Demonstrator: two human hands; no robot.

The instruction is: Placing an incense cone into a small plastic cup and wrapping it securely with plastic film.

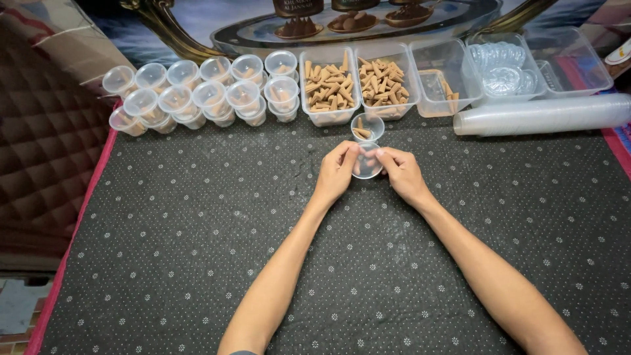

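Dark dotted cloth covers the worktop point(197, 263). Near the middle of its far edge, the left hand point(336, 172) and right hand point(401, 172) both pinch a clear round lid point(367, 165) between fingertips. Just beyond it stands an open small cup point(367, 126) holding brown cones. Filled tubs point(330, 85) and capped cups point(197, 92) line the far edge.

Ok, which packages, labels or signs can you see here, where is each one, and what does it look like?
Printed picture board: upright behind the containers, blue-grey, showing a gold-trimmed tray of brown pieces.
Clear plastic sleeve of stacked cups: lying at right, long tube.
White label corner: far right edge, mostly out of view.
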